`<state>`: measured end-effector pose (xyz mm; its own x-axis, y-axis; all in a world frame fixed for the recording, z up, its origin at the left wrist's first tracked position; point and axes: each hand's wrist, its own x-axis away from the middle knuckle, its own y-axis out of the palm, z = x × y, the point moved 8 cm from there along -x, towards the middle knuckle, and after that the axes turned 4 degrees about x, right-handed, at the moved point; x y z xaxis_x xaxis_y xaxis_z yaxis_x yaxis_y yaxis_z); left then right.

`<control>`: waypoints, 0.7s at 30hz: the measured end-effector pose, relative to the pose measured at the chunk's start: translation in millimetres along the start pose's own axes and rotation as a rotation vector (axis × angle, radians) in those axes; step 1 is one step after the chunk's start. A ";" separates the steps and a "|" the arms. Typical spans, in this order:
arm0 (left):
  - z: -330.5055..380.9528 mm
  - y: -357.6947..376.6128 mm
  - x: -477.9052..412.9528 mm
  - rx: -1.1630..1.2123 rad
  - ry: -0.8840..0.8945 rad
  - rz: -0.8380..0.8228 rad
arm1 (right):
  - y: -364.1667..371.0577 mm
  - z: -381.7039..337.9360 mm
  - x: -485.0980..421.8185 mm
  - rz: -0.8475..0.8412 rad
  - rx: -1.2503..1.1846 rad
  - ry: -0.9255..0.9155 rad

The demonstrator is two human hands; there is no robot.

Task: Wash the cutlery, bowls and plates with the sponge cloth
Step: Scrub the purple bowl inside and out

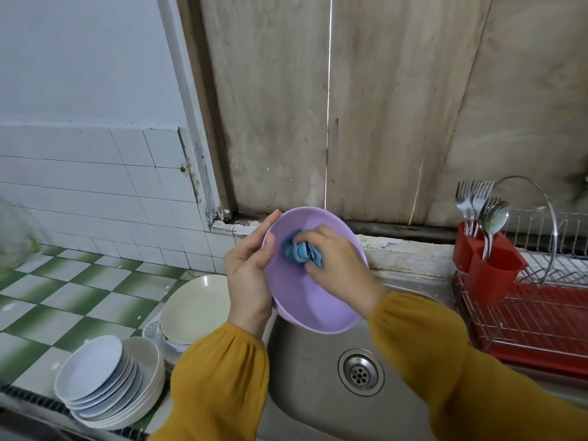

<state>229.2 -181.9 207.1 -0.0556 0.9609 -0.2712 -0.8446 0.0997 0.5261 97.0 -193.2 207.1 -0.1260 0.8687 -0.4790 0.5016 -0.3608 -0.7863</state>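
Observation:
Above the steel sink (pixel 305 370) I hold a lilac bowl (pixel 318 300), tilted so its inside faces me. My left hand (pixel 248 265) grips its left rim, thumb inside and fingers behind. My right hand (pixel 337 259) pinches a crumpled blue sponge cloth (pixel 300 251) and presses it against the bowl's inner wall near the top. A stack of white plates and bowls (pixel 105 380) sits on the counter at lower left. Beside it a cream bowl (pixel 194 310) leans on more dishes.
A red dish rack (pixel 534 329) stands right of the sink. Its red cutlery holder (pixel 490 262) contains forks and spoons (pixel 480 208), and a glass lid (pixel 537 224) stands behind. The green-and-white tiled counter (pixel 63 288) lies to the left. The sink drain (pixel 361 372) is uncovered.

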 end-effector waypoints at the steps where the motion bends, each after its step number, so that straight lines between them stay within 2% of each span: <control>1: -0.7 4.6 0.9 0.014 0.005 -0.011 | -4.6 -8.0 2.5 0.077 -0.107 0.001; 2: -0.2 6.6 1.2 0.020 0.013 -0.006 | -4.7 -18.2 7.0 0.076 -0.215 -0.021; 4: 2.2 1.9 0.8 0.006 0.022 0.044 | 5.0 -32.5 18.4 -0.065 -0.322 -0.072; 6: 3.4 -5.0 0.2 -0.003 0.014 0.061 | 16.0 -24.5 22.4 -0.211 -0.221 -0.029; 7: 3.6 -6.0 0.7 0.006 0.008 0.049 | 16.0 -10.5 18.3 -0.200 -0.122 0.032; 9: -1.3 -4.2 3.0 0.020 -0.006 0.014 | -3.2 14.4 9.1 0.009 -0.048 0.183; 11: -9.4 4.0 7.3 -0.002 -0.017 -0.020 | -22.5 15.0 13.5 0.262 -0.286 0.251; 12: -12.1 7.8 8.3 -0.006 -0.016 -0.036 | -24.8 5.8 17.0 0.303 -0.448 0.241; 13: -14.0 9.3 8.6 0.001 -0.017 -0.042 | -22.0 -5.8 20.3 0.289 -0.597 0.213; 15: -16.4 7.6 7.9 0.000 -0.023 -0.049 | -11.9 -22.1 26.8 0.224 -0.697 0.177; 19: -17.3 13.0 15.0 -0.068 -0.025 -0.106 | -15.8 5.2 30.9 0.459 -0.741 0.350; 20: -18.4 13.5 16.0 -0.069 -0.028 -0.096 | -11.5 6.3 29.5 0.422 -0.804 0.374; 21: -17.9 11.8 15.4 -0.065 -0.034 -0.075 | -2.8 1.4 27.8 0.318 -0.853 0.360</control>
<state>208.9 -170.6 194.7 0.0258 0.9598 -0.2797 -0.8785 0.1553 0.4518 90.9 -168.5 195.4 0.3202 0.8760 -0.3606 0.9352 -0.3530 -0.0272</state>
